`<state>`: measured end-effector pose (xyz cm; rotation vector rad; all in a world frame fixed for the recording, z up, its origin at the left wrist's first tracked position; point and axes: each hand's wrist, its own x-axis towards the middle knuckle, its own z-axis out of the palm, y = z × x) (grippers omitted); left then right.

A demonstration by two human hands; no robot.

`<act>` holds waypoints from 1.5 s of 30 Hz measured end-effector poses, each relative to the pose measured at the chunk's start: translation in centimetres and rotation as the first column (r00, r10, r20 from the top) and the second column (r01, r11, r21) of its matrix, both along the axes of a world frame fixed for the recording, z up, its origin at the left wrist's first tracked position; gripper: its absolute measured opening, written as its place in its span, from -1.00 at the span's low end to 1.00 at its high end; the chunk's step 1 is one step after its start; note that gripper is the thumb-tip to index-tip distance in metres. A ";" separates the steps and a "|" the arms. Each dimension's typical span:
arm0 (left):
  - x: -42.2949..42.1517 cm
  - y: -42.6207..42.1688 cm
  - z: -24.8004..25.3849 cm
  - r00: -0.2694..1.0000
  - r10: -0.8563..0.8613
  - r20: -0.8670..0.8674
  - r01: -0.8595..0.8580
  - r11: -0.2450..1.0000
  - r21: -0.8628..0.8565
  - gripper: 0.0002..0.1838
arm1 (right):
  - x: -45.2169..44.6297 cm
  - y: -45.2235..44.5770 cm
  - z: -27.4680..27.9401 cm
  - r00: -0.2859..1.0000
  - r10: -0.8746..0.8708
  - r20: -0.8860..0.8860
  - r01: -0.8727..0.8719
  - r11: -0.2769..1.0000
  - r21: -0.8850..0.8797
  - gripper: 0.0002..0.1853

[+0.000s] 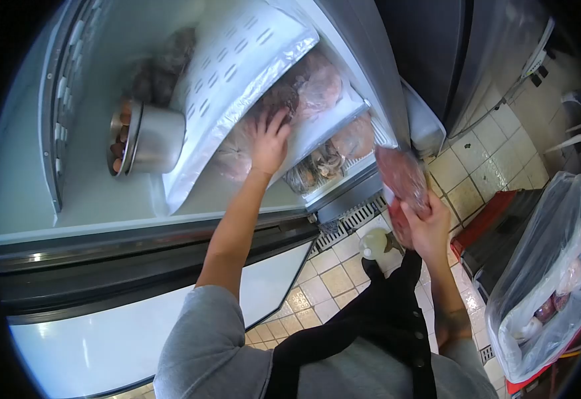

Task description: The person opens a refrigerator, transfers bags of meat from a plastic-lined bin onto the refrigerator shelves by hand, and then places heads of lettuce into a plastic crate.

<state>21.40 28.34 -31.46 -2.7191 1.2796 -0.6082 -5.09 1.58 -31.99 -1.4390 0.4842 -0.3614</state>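
My left hand (270, 145) reaches into the open fridge, fingers spread, over bagged meat (278, 100) on the middle shelf. The fingertips appear to rest on it; I cannot tell exactly how they touch. A paler bag of meat (318, 85) lies beside it, towards the shelf's right side. Outside the fridge, my right hand (431, 229) is closed around a plastic-wrapped pack of red meat (401, 174). More red meat (399, 223) shows under that pack, partly hidden by the hand.
A metal pot (159, 138) holding eggs (119, 149) stands on the upper white shelf (237, 56). Lower down, more bagged food (327, 159) lies on a shelf. A jug (373, 244) stands on the tiled floor. At right is a plastic-lined crate (543, 279) with several packs inside.
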 end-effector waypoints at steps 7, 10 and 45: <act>-0.6 1.3 -2.3 1.000 0.019 -0.010 -0.019 1.000 0.022 -0.88 | 17.4 3.9 4.0 0.906 0.108 0.408 -0.228 0.939 0.257 -0.74; 0.0 1.7 -2.6 1.000 0.023 -0.008 -0.022 0.997 0.073 -0.91 | 24.4 4.5 5.8 0.958 0.191 0.214 -0.157 0.973 -0.167 -0.69; 1.1 1.0 0.4 0.921 -0.343 -0.184 0.352 0.936 0.017 -0.79 | 14.5 4.1 10.0 0.964 0.048 0.263 0.127 0.785 -0.606 -0.87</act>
